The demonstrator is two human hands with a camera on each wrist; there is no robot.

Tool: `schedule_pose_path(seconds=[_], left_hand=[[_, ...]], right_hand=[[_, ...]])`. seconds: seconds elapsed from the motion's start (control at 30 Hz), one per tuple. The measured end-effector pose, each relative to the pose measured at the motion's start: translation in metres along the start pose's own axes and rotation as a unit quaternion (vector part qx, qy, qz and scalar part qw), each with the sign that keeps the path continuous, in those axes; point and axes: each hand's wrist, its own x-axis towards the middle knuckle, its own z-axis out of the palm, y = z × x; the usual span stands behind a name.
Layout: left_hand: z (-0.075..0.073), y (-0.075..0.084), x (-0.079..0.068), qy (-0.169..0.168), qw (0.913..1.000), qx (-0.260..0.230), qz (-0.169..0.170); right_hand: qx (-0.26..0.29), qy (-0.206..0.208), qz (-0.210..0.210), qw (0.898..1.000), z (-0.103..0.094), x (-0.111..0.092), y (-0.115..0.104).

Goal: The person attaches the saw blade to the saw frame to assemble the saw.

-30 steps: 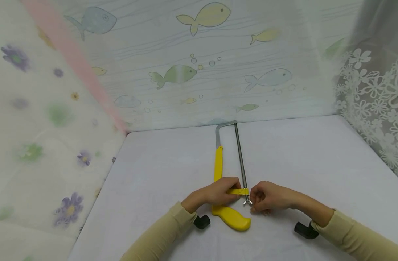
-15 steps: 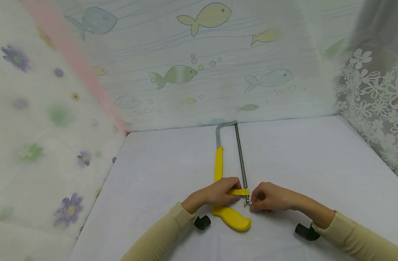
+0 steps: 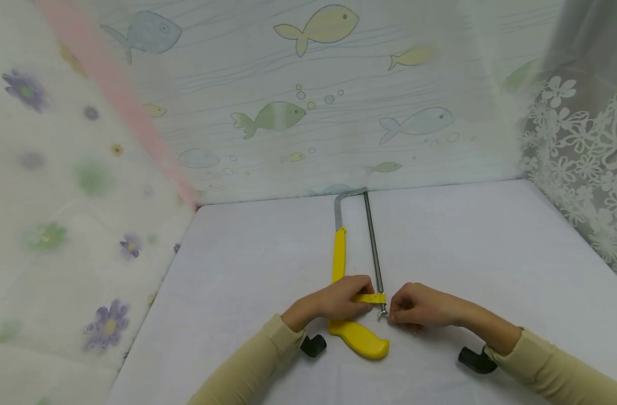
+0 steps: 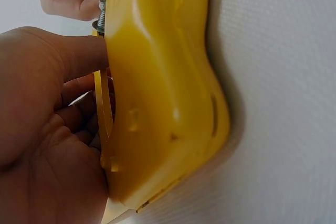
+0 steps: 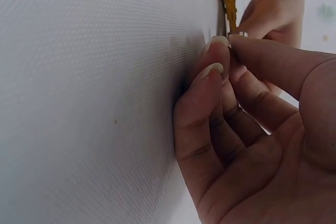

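A hacksaw (image 3: 361, 340) with a yellow handle and a grey metal front bow lies on the white cloth, its blade (image 3: 373, 242) on the right side. My left hand (image 3: 333, 299) grips the yellow frame just above the handle, around the narrow yellow arm at the blade's near end. A silver wing nut (image 3: 382, 315) sits on the threaded end below that arm; its thread (image 4: 102, 11) shows in the left wrist view. My right hand (image 3: 427, 305) pinches the wing nut's right wing between thumb and fingertips. In the right wrist view the fingertips mostly hide the nut.
The white cloth-covered table (image 3: 257, 242) runs back to a fish-print curtain (image 3: 338, 73). Flowered fabric (image 3: 85, 225) hangs on the left, lace (image 3: 576, 146) on the right. A black wrist-camera piece (image 3: 314, 345) sits under the left cuff, another black piece (image 3: 476, 360) under the right.
The right fingers have drawn closer together at the wing nut, which has turned slightly. The left hand and the hacksaw stay where they were.
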Motion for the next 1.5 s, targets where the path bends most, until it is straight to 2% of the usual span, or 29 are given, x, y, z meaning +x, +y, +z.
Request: schedule_pose_path(seconds=[0.57, 1.07, 1.3, 1.5], left_hand=[[-0.001, 0.001, -0.002, -0.001, 1.0000, -0.003, 0.001], [-0.001, 0.001, -0.001, 0.000, 1.0000, -0.002, 0.003], [-0.001, 0.001, -0.001, 0.000, 1.0000, -0.002, -0.003], [0.000, 0.001, 0.000, 0.001, 1.0000, 0.002, -0.007]], right_hand=[[0.023, 0.013, 0.054, 0.998, 0.005, 0.007, -0.008], [0.042, 0.030, 0.068, 0.996, 0.006, 0.008, -0.009], [0.021, 0.031, 0.078, 0.996, 0.001, 0.005, -0.009], [0.019, 0.032, 0.071, 0.997, -0.001, 0.002, -0.010]])
